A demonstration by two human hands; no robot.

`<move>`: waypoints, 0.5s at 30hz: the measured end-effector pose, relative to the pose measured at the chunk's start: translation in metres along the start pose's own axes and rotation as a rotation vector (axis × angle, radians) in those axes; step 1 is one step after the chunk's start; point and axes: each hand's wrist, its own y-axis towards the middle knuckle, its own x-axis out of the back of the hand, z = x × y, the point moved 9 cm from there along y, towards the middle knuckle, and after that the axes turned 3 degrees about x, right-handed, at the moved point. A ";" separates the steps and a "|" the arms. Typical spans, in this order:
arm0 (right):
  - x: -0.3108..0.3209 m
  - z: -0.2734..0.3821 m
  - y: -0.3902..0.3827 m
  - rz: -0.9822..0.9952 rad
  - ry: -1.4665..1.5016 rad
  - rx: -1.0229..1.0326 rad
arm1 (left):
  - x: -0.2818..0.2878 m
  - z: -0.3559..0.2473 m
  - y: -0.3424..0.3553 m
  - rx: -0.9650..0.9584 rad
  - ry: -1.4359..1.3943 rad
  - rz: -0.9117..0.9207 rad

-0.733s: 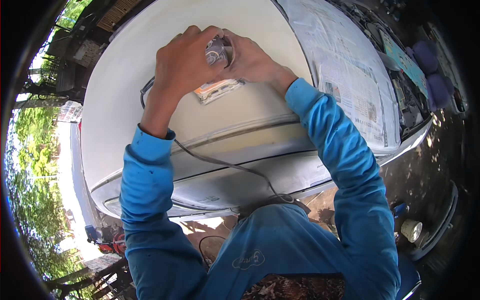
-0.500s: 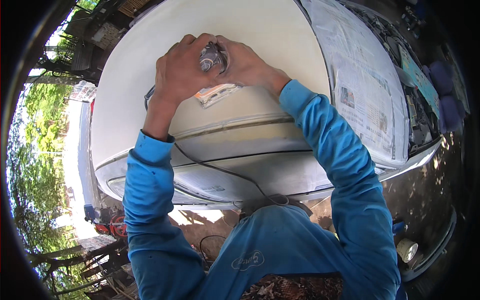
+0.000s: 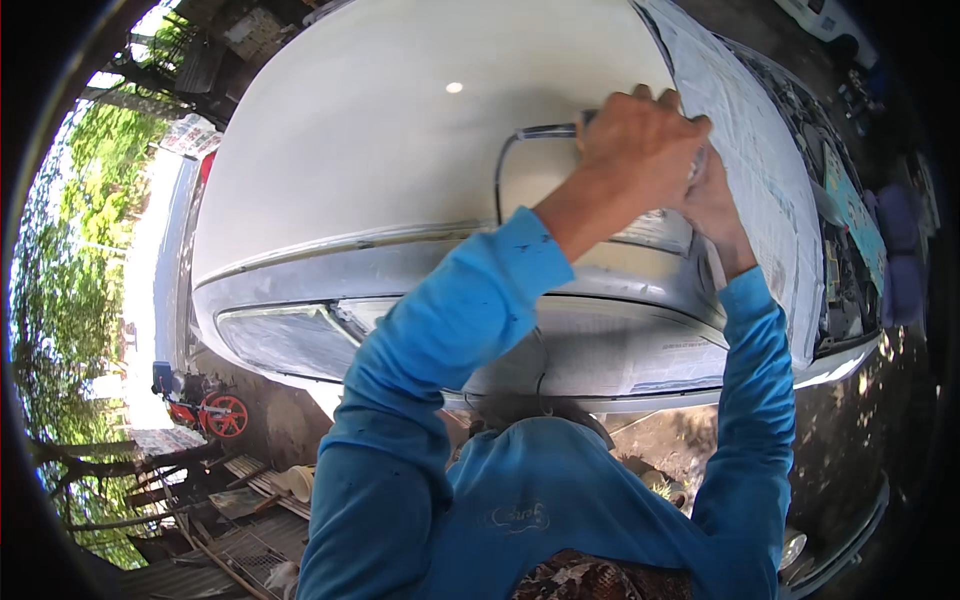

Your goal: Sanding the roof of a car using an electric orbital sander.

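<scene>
Both hands grip a corded power sander (image 3: 582,130) on the car's cream-white roof (image 3: 400,130), near the roof's right edge. My left hand (image 3: 638,150) wraps over the top of it. My right hand (image 3: 714,205) closes round its right side. Between them they hide most of the sander's body; an orange bit and the cord end show at the left. The black cord (image 3: 500,175) leaves that end and hangs down over the roof edge toward me.
Newspaper sheets (image 3: 750,190) cover the windshield at the right. More paper masks the side window (image 3: 650,355). Beyond lies the open engine bay (image 3: 845,265). A motorbike with a red wheel (image 3: 222,415) stands at the left. A curved bumper-like piece (image 3: 855,535) lies lower right.
Both hands have carried the sander right across the roof, from its middle to near the papered windshield. The cord has followed. My view has shifted slightly.
</scene>
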 end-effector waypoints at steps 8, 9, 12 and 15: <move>-0.001 -0.006 -0.028 -0.046 -0.217 -0.230 | 0.003 -0.007 -0.006 -0.005 -0.128 0.076; -0.009 -0.005 -0.027 -0.076 -0.270 -0.219 | 0.005 0.000 -0.012 -0.004 -0.146 0.080; -0.052 -0.005 -0.011 -0.051 -0.299 -0.191 | 0.021 0.039 -0.036 0.051 -0.152 0.037; -0.109 0.006 0.010 0.046 -0.348 -0.120 | 0.041 0.085 -0.065 0.129 -0.147 0.008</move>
